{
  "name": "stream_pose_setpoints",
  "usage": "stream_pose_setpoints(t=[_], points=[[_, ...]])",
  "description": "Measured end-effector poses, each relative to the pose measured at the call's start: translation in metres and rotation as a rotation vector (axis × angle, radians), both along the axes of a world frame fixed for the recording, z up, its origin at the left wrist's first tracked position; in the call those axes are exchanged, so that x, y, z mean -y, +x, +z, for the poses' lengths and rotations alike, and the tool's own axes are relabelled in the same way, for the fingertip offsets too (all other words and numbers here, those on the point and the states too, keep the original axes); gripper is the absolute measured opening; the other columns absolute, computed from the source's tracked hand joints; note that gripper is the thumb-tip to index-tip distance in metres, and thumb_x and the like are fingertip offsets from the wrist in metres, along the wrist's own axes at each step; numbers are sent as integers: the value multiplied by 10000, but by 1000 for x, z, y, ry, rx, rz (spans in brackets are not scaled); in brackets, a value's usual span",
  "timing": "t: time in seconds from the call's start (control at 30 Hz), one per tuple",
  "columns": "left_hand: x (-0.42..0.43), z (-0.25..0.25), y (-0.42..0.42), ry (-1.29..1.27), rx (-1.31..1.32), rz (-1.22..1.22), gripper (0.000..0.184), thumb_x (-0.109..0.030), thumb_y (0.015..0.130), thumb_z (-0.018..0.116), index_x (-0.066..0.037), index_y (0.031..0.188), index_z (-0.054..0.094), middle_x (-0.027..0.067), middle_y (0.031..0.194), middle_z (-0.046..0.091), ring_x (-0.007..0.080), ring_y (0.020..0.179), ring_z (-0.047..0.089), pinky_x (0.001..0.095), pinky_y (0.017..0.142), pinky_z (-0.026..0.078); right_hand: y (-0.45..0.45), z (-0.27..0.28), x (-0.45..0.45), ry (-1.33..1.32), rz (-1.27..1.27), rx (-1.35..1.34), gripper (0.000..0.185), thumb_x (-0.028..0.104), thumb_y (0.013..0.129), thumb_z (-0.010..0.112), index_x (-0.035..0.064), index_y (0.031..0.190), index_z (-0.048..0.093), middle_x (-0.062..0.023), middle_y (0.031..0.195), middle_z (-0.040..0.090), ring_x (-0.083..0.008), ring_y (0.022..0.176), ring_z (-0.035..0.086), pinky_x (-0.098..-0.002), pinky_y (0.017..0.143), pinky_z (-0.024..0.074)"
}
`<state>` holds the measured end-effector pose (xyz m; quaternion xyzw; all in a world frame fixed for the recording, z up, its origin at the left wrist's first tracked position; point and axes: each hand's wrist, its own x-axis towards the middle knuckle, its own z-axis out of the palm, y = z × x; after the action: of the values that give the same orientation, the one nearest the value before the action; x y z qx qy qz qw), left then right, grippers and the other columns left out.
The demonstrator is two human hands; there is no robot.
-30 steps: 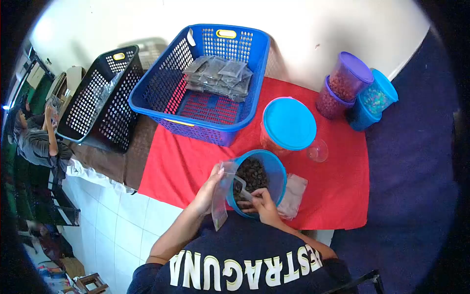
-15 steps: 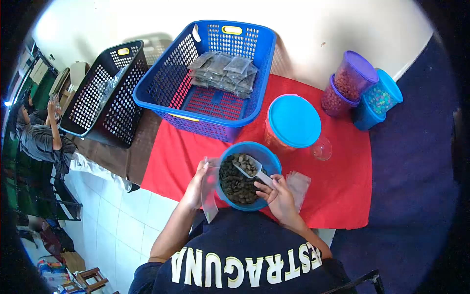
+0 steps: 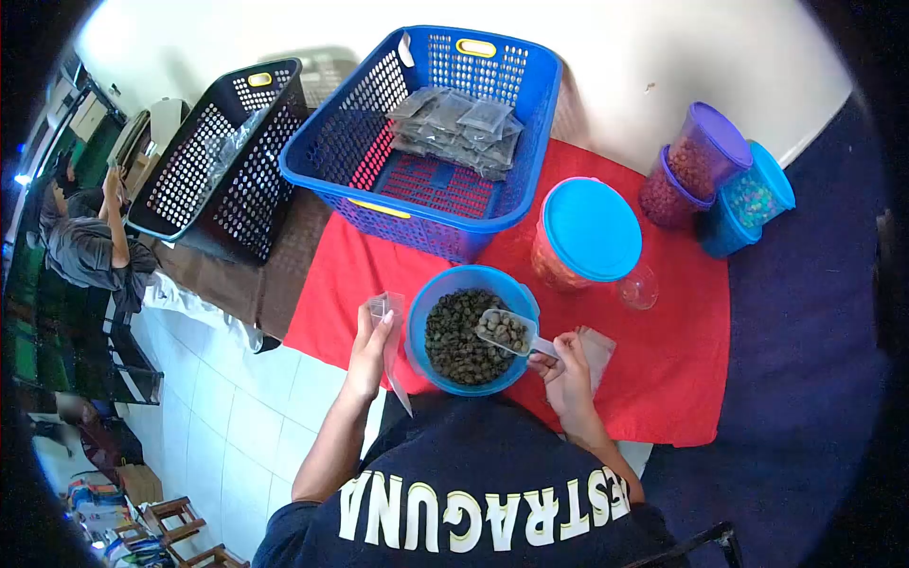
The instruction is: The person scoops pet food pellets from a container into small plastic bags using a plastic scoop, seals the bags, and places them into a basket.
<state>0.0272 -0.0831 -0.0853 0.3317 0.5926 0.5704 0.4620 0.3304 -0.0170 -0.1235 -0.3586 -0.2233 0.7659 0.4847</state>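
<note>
My left hand [image 3: 370, 350] pinches a clear plastic bag [image 3: 395, 364] at its upper end, just left of a blue tub [image 3: 415, 348]. Dark greenish-brown, pebble-like pieces [image 3: 456, 333] fill much of the tub. My right hand [image 3: 568, 375] grips the handle of a small clear scoop [image 3: 530, 346] over the tub's right side. Lighter brown-grey pieces lie heaped in the scoop. Beside my right hand, flat clear bags [image 3: 597, 348] lie on the red cloth, partly hidden by the hand.
Behind the tub stands a large blue basket [image 3: 312, 175] holding stacked filled packets [image 3: 459, 133]. A black basket [image 3: 251, 204] is left of it. To the right are a blue-lidded container [image 3: 592, 232], a clear round lid [image 3: 639, 288] and several tubs [image 3: 696, 161]. Another person [image 3: 85, 241] is at far left.
The scoop has moved right from over the tub's middle, still loaded. My left hand and the bag have drawn left, apart from the tub's rim. The whole view has shifted slightly.
</note>
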Motion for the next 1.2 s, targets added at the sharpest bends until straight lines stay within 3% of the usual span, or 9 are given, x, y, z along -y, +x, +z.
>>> stream_pose_setpoints(t=[0.1,0.2,0.23,0.33,0.53,0.7,0.8,0.9,1.2], points=[[2,32,12,94,-54,15,509,-207,917,577,-41,1342,350,141,1247,517,229,1163,510,382,1007,391,1,4,2,14,-20,-11,73,153,972,476,117,1017,430,-127,902,642,-230,760,684,-388,727,571],[3,37,18,245,-524,38,778,-195,693,834,0,1309,400,172,1174,566,244,1075,565,382,923,438,1,17,2,53,-42,3,69,144,969,478,118,1006,426,-125,894,640,-232,734,684,-385,698,579],[4,40,19,247,-526,39,778,-195,693,834,0,1309,400,172,1174,566,244,1075,565,382,923,438,2,21,1,55,-42,1,69,144,969,478,118,1006,426,-125,894,640,-232,734,684,-385,698,579],[4,47,23,298,-940,-187,872,-219,583,871,-13,1305,427,159,1203,550,336,1110,535,436,961,405,4,34,0,108,-56,16,79,138,966,483,118,1003,416,-125,890,637,-242,694,682,-380,656,587],[3,51,42,311,-919,-360,920,-244,559,878,-49,1330,416,144,1241,520,327,1143,505,445,971,377,-1,56,3,158,28,41,107,127,968,475,101,1017,383,-155,857,647,-263,629,673,-379,600,585],[4,51,42,303,-909,-378,905,-242,578,864,-68,1343,412,129,1234,520,317,1147,493,450,977,353,-2,57,2,325,79,349,90,128,980,452,98,1002,370,-116,689,580,-237,563,642,-311,490,526],[2,52,41,274,-923,-410,890,-254,589,856,-74,1343,417,134,1249,508,319,1157,483,453,981,343,-1,62,0,301,57,230,82,118,982,443,97,980,364,-91,635,543,-193,498,587,-268,439,472],[1,50,43,273,-933,-415,901,-270,591,853,-78,1353,413,140,1267,495,322,1170,475,453,987,338,-4,59,-3,438,46,406,83,106,979,442,111,968,360,-89,610,543,-152,447,520,-238,404,418],[-2,51,43,249,-910,-421,909,-282,601,848,-88,1369,402,139,1284,484,318,1195,460,447,992,333,1,58,-4,395,74,306,95,95,972,453,128,972,364,-72,558,523,-109,398,444,-211,362,347]])
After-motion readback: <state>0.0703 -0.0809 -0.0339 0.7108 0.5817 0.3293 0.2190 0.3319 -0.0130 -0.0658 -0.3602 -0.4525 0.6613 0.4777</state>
